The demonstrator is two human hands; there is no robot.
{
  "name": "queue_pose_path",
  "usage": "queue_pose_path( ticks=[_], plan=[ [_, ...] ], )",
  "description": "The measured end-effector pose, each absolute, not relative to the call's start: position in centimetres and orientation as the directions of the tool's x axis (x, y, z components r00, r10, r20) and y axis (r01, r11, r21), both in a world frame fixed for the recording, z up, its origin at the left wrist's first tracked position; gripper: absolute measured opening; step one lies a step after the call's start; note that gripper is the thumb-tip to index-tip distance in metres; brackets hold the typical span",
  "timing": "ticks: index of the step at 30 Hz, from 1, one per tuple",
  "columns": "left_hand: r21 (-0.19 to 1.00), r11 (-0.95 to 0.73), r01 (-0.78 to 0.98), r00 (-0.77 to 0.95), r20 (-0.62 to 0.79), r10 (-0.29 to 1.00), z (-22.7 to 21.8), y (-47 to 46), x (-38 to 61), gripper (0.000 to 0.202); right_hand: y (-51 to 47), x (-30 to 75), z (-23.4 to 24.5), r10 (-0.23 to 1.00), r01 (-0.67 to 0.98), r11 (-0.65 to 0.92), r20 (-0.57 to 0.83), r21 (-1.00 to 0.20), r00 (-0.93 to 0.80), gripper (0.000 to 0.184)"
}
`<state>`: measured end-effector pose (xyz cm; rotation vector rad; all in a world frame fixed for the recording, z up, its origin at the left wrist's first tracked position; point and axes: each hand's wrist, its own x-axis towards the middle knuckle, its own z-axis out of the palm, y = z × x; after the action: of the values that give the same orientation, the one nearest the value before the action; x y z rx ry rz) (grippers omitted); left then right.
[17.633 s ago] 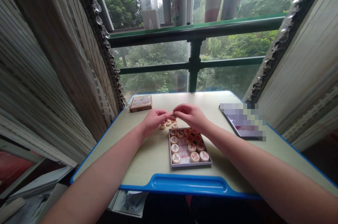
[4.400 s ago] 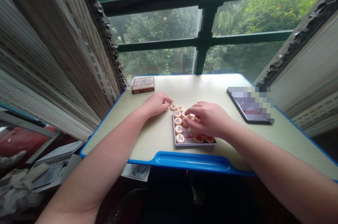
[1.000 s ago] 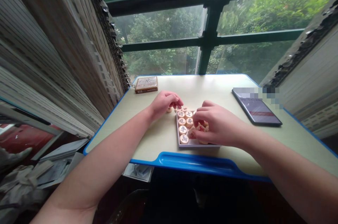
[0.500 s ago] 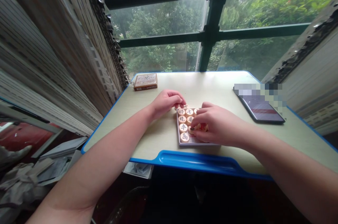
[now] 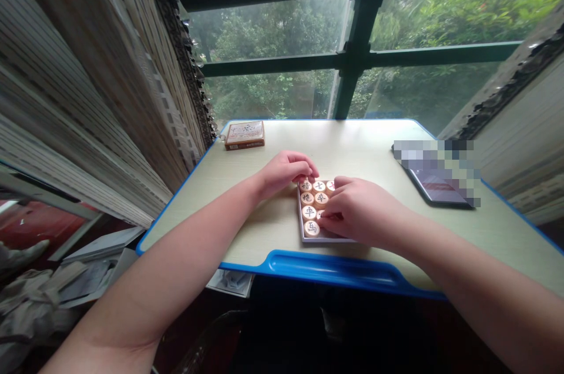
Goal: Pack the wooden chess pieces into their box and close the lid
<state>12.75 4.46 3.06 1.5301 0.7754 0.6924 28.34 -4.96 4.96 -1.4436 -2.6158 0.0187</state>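
A shallow square tray (image 5: 301, 226) lies on the desk (image 5: 247, 227) near its front edge, filled with round wooden chess discs (image 5: 308, 212) marked in black and red. My right hand (image 5: 356, 212) lies over the tray's middle and right, fingers curled and pressed down onto the discs, hiding most of them. My left hand (image 5: 284, 169) rests at the tray's far left corner, fingers bent onto a disc there.
A small brown box (image 5: 244, 134) sits at the desk's far left corner. A dark phone or tablet (image 5: 436, 183) lies at the right. The desk has a blue rim with a groove (image 5: 330, 265) in front. A window and slatted blinds (image 5: 88, 98) surround it.
My right hand has slid lower and further left across the tray. My left hand has moved right to the tray's corner. The loose discs beyond the tray no longer show.
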Motion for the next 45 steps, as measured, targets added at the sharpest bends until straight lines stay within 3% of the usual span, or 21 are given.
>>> queue_pose_path(
  ticks=[9, 19, 31, 37, 45],
  plan=[
    [0.994, -0.064, 0.092, 0.633, -0.009, 0.774, 3.1, 4.6, 12.6, 0.015, -4.7, 29.0, 5.3, 0.815, 0.8, 0.579, 0.12, -0.155, -0.567, 0.017],
    [0.995, -0.022, 0.098, 0.684, -0.051, 0.727, 3.5, 4.4, 12.2, 0.026, -5.2, 28.6, 5.5, 0.86, 0.85, 0.51, 0.084, -0.129, -0.503, 0.022],
    [0.993, -0.027, 0.114, 0.698, -0.061, 0.713, 3.6, 4.2, 12.4, 0.023, -5.5, 28.0, 6.0, 0.899, 0.896, 0.438, 0.037, -0.071, -0.436, 0.025],
    [0.993, -0.061, 0.096, 0.705, -0.025, 0.709, 3.5, 4.5, 12.3, 0.024, -5.5, 28.6, 6.6, 0.852, 0.842, 0.522, 0.031, -0.14, -0.523, 0.021],
    [0.994, -0.057, 0.097, 0.711, -0.029, 0.703, 3.5, 4.3, 12.3, 0.025, -5.1, 28.6, 5.9, 0.867, 0.856, 0.493, 0.003, -0.155, -0.498, 0.017]
  ],
)
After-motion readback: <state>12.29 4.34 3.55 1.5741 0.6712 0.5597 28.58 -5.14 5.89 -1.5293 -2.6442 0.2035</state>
